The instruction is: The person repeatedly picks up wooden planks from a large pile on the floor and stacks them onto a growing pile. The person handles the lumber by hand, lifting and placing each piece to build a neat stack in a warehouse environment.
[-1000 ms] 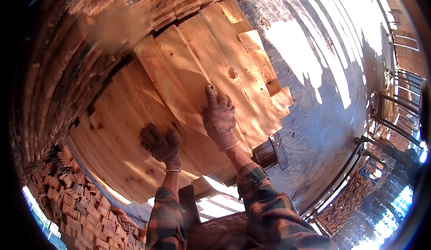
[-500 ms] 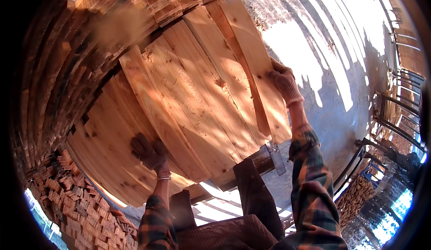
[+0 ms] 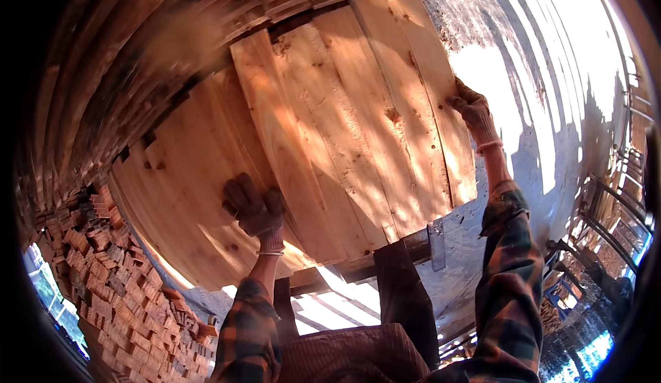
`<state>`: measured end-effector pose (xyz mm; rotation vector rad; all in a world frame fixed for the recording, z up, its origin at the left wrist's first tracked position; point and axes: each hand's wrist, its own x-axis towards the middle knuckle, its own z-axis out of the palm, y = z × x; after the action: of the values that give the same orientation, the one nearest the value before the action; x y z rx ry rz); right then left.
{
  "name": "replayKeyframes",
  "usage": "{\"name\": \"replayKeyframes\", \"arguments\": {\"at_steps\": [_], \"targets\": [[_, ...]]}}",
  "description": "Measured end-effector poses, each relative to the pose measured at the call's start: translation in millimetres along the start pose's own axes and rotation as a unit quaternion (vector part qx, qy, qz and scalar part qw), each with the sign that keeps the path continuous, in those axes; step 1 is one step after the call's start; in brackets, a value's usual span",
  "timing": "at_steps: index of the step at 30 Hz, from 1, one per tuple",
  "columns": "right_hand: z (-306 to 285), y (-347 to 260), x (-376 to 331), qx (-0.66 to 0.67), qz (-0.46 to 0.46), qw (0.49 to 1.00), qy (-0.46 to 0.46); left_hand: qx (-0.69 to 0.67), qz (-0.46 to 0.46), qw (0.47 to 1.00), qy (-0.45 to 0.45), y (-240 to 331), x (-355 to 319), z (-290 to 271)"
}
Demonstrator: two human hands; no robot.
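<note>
Wooden boards (image 3: 344,128) lie side by side in a wide layer, their long edges touching. My left hand (image 3: 253,207), in a brownish work glove, rests flat with fingers spread on the boards at the left. Beside it, a board with a raised edge (image 3: 279,128) overlaps the lower-lying boards. At the far right, my right hand (image 3: 475,114), gloved too, holds the outer edge of the rightmost board (image 3: 430,73); some of its fingertips are hidden by that edge. Sun and shadow stripe the wood.
Long stacked timber (image 3: 124,80) rises along the far left side. Cut wood blocks (image 3: 117,286) are piled at lower left. A dark support (image 3: 406,293) shows below the boards' near edge. Right of the boards lies a sunlit concrete floor (image 3: 537,149), with metal frames (image 3: 613,211) beyond.
The rightmost board has shifted against its neighbour, and the gap between them has closed. My right hand stays on its outer edge; my left hand remains flat. The whole view has shifted.
</note>
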<state>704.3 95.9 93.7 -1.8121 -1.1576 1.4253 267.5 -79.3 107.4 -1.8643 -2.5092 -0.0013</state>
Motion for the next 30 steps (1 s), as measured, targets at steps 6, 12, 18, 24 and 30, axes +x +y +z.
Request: {"name": "replayKeyframes", "arguments": {"at_steps": [6, 12, 18, 24, 30], "targets": [[30.2, -5.1, -19.6, -0.421, -0.033, 0.899, 0.115, -0.042, -0.016, 0.999, -0.025, -2.0, 4.2, -10.6], [246.9, -57.4, -108.8, -0.408, -0.220, 0.884, 0.053, -0.119, 0.007, 0.993, -0.024, -36.3, -4.7, -17.1], [321.3, -103.3, -140.9, -0.407, -0.055, 0.908, 0.080, -0.511, -0.090, 0.848, -0.107, -102.9, -63.1, -60.2], [220.3, -89.5, -248.7, 0.207, 0.092, 0.972, 0.066, -0.530, -0.267, 0.763, -0.255, -177.2, -173.0, -84.8], [172.7, 48.5, -341.3, 0.158, 0.043, 0.958, 0.234, -0.552, -0.365, 0.696, -0.278, -193.6, -222.4, -56.3]]}}
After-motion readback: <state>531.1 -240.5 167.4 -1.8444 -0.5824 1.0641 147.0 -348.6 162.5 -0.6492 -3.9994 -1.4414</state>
